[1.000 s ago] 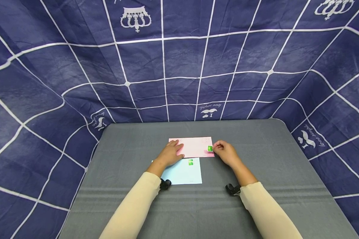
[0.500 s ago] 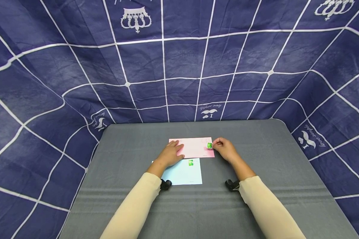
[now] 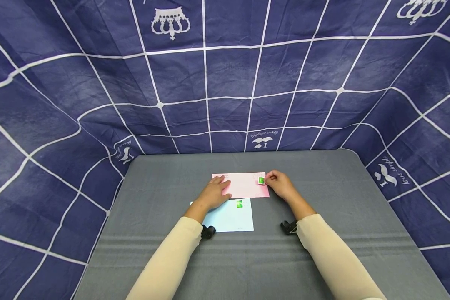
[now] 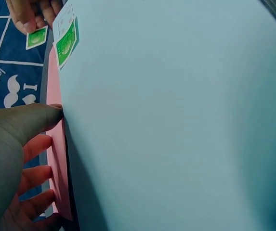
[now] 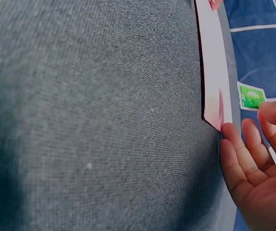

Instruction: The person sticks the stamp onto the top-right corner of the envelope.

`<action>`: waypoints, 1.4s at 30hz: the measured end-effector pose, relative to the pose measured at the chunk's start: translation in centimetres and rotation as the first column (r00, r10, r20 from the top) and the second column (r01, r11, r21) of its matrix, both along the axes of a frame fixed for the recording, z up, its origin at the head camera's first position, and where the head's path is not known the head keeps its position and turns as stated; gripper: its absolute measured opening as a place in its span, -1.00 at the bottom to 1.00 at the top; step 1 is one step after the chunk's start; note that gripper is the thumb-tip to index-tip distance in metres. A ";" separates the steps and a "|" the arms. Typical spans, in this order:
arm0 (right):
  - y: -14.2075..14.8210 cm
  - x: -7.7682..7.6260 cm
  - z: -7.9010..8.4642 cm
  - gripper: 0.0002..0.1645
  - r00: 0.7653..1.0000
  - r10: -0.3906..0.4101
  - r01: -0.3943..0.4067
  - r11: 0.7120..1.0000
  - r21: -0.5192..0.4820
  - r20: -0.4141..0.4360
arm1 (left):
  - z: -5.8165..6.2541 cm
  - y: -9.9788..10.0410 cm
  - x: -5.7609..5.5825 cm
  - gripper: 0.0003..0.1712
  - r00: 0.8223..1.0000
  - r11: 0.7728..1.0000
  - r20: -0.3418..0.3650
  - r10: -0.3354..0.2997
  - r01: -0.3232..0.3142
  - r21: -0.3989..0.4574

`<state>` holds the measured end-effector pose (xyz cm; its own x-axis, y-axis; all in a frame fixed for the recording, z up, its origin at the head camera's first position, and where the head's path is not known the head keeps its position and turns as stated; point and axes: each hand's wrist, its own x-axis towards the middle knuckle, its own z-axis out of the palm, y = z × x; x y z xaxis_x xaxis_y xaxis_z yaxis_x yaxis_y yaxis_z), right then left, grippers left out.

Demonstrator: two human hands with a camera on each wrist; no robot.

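Note:
A pink envelope [image 3: 243, 186] lies on the grey table, its left part under my left hand [image 3: 213, 193]. The left fingers are spread and rest on it, with the thumb near its front edge. My right hand [image 3: 281, 184] pinches a small green postage stamp [image 3: 261, 180] by its edge, over the envelope's right end. In the right wrist view the stamp [image 5: 252, 97] is held up between thumb and finger, and other fingertips are at the envelope's corner. Nearer me lies a light blue envelope [image 3: 228, 218] bearing another green stamp [image 3: 239, 203]; my left wrist covers its left side.
The table [image 3: 303, 266] is covered in grey cloth. Blue cloth [image 3: 232, 75] with white lines hangs behind it and on both sides. Black wrist cameras [image 3: 208, 232] are strapped on below the hands.
My right hand has moved slightly away from me and to the left, carrying the stamp toward the pink envelope's upper right corner. The left hand and both envelopes have stayed put.

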<state>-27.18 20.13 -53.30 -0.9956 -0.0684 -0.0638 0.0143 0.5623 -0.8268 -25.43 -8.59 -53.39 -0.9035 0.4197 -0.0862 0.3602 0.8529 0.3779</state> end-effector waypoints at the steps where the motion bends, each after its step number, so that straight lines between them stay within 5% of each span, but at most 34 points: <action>1: 0.0 0.0 0.0 -0.86 1.000 0.001 -0.001 1.000 0.004 0.003 | 0.0 0.0 0.0 -0.30 1.000 1.000 0.003 0.001 -0.001 -0.002; 42: -1.5 -3.3 -0.1 -0.80 0.993 -0.005 0.001 1.000 0.030 0.120 | 0.2 0.0 -0.2 -0.29 1.000 1.000 0.009 0.004 -0.004 0.001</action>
<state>-30.52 18.64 -53.43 -0.9808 -0.0616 -0.1850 0.1144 0.5865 -0.8019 -25.59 -8.55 -53.23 -0.9045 0.4161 -0.0939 0.3532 0.8541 0.3818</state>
